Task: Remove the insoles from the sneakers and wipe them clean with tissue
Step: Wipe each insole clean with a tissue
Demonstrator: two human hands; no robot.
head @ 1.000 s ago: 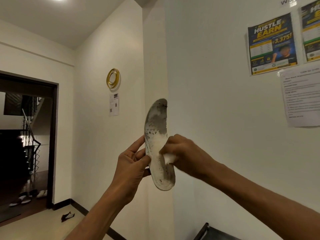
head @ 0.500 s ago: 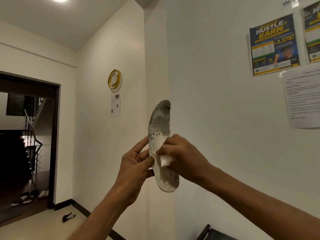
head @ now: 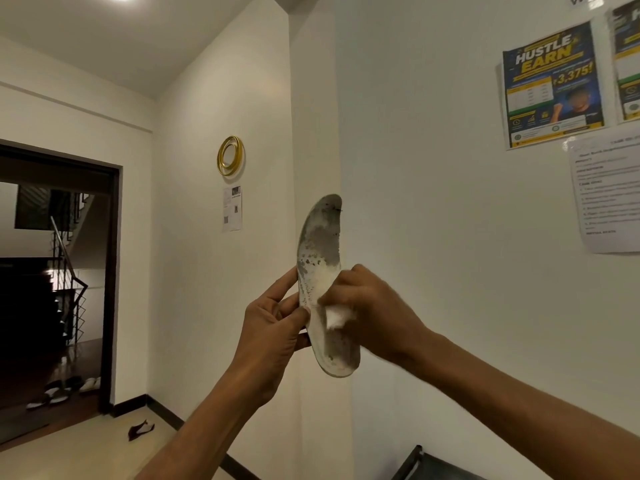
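Grey-stained, curved insole; upright

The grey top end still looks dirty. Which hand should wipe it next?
Right hand, probably. It already grips the tissue against the middle of the insole, just below the grey patch. The left hand pinches the insole's edge, holding it upright, so it seems best kept as the support.

We have one head-worn view, facing forward and slightly upward at the wall corner; the doorway lies far left of it, the poster upper right.
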